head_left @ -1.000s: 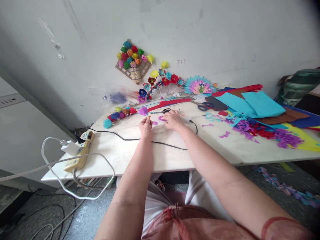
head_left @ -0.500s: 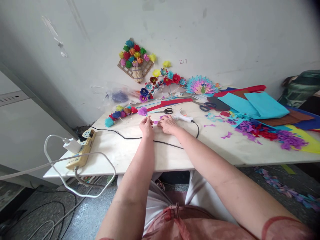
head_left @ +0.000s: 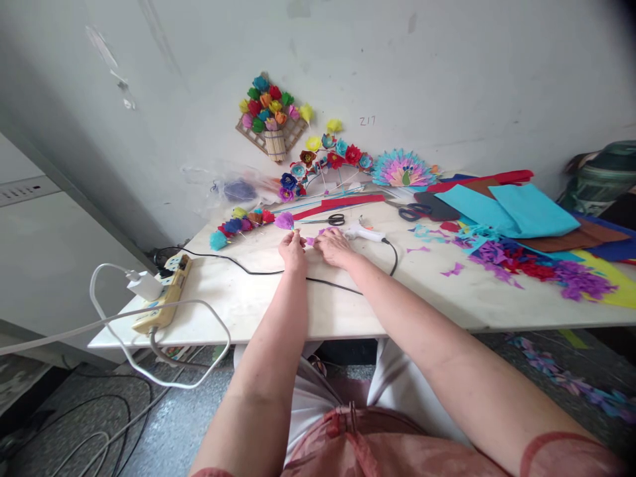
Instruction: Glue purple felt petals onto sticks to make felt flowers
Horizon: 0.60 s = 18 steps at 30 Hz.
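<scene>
Pinched in my left hand [head_left: 293, 249] is the stem of a purple paper flower [head_left: 285, 221], its petals pointing up and away from me. Just to the right, my right hand [head_left: 332, 248] rests low over the table with its fingers bent down on small purple paper pieces [head_left: 311, 241]; the fingertips are partly hidden, so whether a piece is gripped is unclear. A white glue gun [head_left: 366, 234] lies right of that hand. Black-handled scissors [head_left: 336, 219] lie beyond both hands.
A power strip [head_left: 166, 298] with a white plug and looping cable sits at the left. Finished paper flowers [head_left: 242, 225] lie back left. Purple and red scraps [head_left: 536, 265], blue sheets [head_left: 534, 211] and more scissors [head_left: 415, 211] cover the right. The black cord [head_left: 332, 285] crosses below my hands.
The view has shifted slightly. My left hand still holds the purple flower, which shows a little more fully. My right hand stays over the purple pieces with hardly any movement.
</scene>
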Motion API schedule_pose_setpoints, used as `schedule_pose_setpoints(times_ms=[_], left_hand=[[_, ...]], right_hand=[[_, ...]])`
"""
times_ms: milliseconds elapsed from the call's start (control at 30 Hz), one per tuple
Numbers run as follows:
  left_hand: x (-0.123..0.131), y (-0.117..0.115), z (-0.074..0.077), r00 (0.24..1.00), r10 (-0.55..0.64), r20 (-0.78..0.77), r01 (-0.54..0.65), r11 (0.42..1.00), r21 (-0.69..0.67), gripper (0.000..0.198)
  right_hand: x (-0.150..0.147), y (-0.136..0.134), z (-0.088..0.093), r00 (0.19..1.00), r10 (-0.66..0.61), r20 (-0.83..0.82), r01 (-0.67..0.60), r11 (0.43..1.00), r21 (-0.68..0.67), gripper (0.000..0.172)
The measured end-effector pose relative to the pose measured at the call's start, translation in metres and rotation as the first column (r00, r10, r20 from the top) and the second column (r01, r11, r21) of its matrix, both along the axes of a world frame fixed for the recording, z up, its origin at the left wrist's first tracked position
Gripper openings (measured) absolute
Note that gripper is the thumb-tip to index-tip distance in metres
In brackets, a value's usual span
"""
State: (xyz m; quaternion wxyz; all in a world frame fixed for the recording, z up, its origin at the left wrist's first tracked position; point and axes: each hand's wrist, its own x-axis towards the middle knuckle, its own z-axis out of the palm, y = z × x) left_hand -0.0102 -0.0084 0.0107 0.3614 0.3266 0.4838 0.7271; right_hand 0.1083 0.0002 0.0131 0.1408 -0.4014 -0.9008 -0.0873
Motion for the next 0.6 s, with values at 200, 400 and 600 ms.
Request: schedule_pose_setpoints(times_ms=[200,400,600], left_hand=[[0.0,0.003,-0.001,1.0,0.008,0.008,-0.008,1.0,-0.004,0.022],[-0.001,0.003,-0.002,1.0,0.003,-0.007,-0.003,1.0,0.004,0.023],[-0.001,0.001,-0.001,1.0,0.005,-0.018,-0.005,1.0,0.009,0.027]], right_hand=[[0.0,0.001,0.001,1.0,-0.002,-0.021,0.002,1.0,-0.008,0.034],[0.0,-0.001,0.002,1.0,-0.01,-0.007,0.01,1.0,-0.014,0.034],[0.004,0.012,-0.004,0.962,-0.089,-0.258,0.082,0.996,-0.038,0.033]])
